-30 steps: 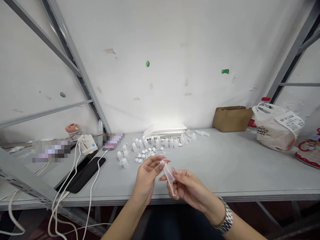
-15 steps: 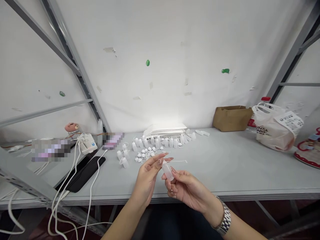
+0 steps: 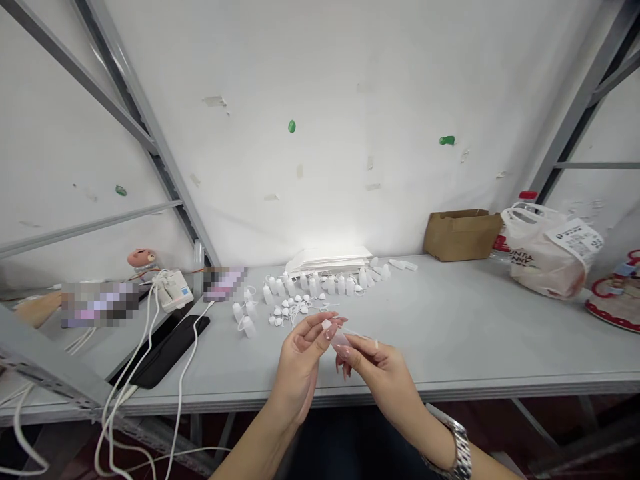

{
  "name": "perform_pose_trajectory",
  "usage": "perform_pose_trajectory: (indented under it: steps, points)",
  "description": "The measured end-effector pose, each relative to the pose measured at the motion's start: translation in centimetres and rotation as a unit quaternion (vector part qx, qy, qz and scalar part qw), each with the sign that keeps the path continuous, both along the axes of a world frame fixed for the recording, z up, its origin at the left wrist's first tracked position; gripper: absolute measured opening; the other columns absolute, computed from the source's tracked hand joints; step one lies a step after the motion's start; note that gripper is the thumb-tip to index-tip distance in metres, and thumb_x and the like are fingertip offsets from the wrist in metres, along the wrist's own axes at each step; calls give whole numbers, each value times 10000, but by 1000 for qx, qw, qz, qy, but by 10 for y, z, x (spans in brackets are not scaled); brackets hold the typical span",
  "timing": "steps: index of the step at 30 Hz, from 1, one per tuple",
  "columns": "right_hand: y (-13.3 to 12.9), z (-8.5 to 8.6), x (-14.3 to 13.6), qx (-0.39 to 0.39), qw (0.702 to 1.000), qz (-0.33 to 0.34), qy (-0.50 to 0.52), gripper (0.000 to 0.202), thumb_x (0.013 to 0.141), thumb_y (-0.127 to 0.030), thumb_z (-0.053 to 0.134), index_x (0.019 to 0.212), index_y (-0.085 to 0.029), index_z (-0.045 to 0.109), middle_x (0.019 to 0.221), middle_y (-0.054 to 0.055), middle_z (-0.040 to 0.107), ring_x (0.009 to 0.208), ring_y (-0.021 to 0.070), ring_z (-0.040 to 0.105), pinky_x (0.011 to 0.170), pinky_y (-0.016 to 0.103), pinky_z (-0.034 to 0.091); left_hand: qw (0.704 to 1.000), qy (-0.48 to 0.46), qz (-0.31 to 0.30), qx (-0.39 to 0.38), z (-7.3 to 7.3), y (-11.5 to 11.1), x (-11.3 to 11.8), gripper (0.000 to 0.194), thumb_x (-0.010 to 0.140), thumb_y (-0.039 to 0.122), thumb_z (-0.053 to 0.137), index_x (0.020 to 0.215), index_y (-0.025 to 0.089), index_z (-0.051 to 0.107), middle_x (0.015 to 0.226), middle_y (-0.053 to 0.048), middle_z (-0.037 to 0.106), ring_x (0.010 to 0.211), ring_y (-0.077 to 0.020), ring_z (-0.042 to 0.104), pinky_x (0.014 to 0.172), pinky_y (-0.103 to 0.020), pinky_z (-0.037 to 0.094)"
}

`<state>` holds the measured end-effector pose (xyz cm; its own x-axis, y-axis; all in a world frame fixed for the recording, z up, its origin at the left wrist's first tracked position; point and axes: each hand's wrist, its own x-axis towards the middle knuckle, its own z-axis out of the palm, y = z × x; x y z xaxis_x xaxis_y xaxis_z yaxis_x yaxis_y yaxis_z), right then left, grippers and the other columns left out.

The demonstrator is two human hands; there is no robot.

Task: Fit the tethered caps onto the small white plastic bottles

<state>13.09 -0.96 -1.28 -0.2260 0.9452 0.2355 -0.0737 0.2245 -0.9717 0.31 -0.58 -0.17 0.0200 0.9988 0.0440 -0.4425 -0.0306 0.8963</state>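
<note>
A small translucent plastic squeeze bottle (image 3: pixel 341 339) is held between my hands above the table's front part. My left hand (image 3: pixel 301 353) pinches its top end, where a white cap (image 3: pixel 327 325) shows by the thumb. My right hand (image 3: pixel 381 369) grips the body, and its fingers cover most of it. A thin white strap (image 3: pixel 367 338) sticks out to the right over my right hand. Beyond my hands lie several loose white caps with straps (image 3: pixel 293 308). Similar small bottles (image 3: pixel 313 287) stand behind them, and a few more (image 3: pixel 249 326) are to the left.
White flat sheets (image 3: pixel 330 257) are stacked against the wall. A cardboard box (image 3: pixel 463 235) and plastic bag (image 3: pixel 547 257) stand at right. On the left are a black power bank-like slab (image 3: pixel 173 351), white cables (image 3: pixel 181 380), a charger block (image 3: pixel 175 291) and another person's hand (image 3: pixel 40 309).
My right hand has turned over the bottle and now covers more of its body. The strap has swung closer to my right hand. Another person's hand has appeared at far left.
</note>
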Motion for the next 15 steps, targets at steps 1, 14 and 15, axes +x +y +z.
perform_pose_trajectory:
  steps: [1,14,15]
  points:
    - [1,0,1,-8,1000,16,10,327,804,-402,559,576,-169,580,576,-4,508,600,129,478,624,253,395,1000,0,-6,2,0,0,-1,241,685,278,709,897,175,658,977,-83,685,1003,-223,589,812,-300,436]
    - [5,1,-1,-34,997,58,29,323,798,-446,559,678,-157,637,601,1,512,583,121,460,615,260,402,998,53,0,23,4,8,-15,273,656,286,730,900,176,672,977,-94,697,1011,-235,587,863,-319,425]
    - [4,1,-1,-27,998,47,15,325,799,-447,556,663,-162,632,596,-1,509,585,122,461,621,259,402,998,55,9,23,2,7,-13,252,653,270,732,879,176,672,969,-88,696,986,-228,597,841,-311,439]
